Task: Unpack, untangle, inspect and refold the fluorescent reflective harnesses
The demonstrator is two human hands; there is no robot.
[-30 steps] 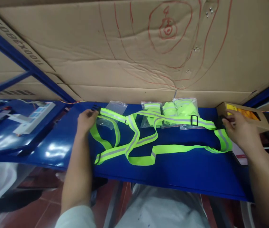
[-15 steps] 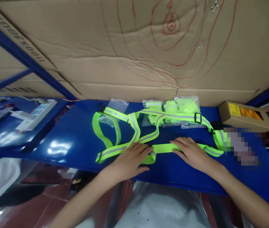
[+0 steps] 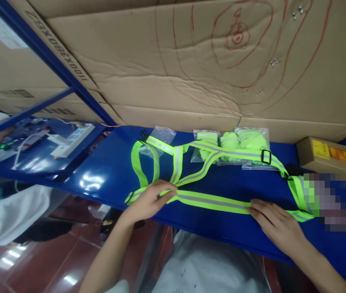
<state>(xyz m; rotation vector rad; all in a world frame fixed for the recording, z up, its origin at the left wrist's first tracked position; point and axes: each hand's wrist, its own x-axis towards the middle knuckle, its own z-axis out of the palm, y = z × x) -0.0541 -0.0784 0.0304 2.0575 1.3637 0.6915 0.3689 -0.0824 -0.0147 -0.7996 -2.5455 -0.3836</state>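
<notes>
A neon yellow reflective strap harness [image 3: 209, 199] with grey stripes lies spread across the blue table [image 3: 108, 171]. My left hand [image 3: 150, 199] pinches the near strap at its left part, fingers closed on it. My right hand [image 3: 278, 226] lies with fingers stretched flat, pressing the same strap's right end near the table's front edge. A black buckle [image 3: 266, 156] sits on the far strap.
Several clear bags of folded neon straps [image 3: 230, 144] lie at the back against a cardboard wall [image 3: 191, 61] with red drawings. A brown box [image 3: 328, 156] stands at the right. A white power strip [image 3: 72, 140] rests on the left table.
Both hands moved apart along the near strap, pulling it straight and flat. The left hand went from lying flat to pinching the strap; the view shifted left.
</notes>
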